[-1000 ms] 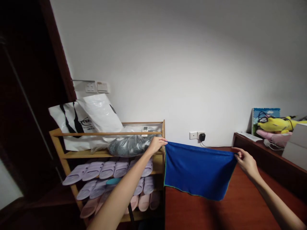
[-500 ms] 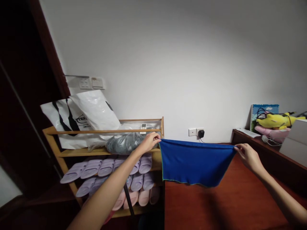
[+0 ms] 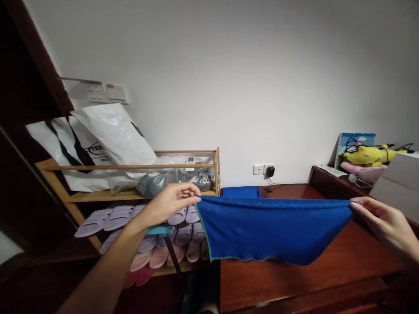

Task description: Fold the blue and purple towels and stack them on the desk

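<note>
A blue cloth (image 3: 275, 231) with green edge stitching is stretched between my two hands, its lower part hanging down over the reddish-brown wooden table (image 3: 258, 285). My left hand (image 3: 173, 201) pinches one top corner between thumb and fingers, in front of the shoe rack. The opposite top corner is pinched in my right hand (image 3: 381, 218), above the table's right side. Another piece of blue fabric (image 3: 240, 192) lies flat at the table's far left corner, partly hidden behind the cloth. Beside it is a small black object (image 3: 267, 190).
On the left a wooden rack (image 3: 75, 197) bears several purple slippers (image 3: 93, 221) and pink ones (image 3: 159, 257). White bags (image 3: 114, 135) and a remote control (image 3: 190, 163) are on its top. At right, a ledge holds a yellow plush toy (image 3: 368, 155) and white boxes (image 3: 397, 185).
Both hands have come closer to me with the cloth, and it looks wider. The view has tilted, showing the blue fabric on the table behind it.
</note>
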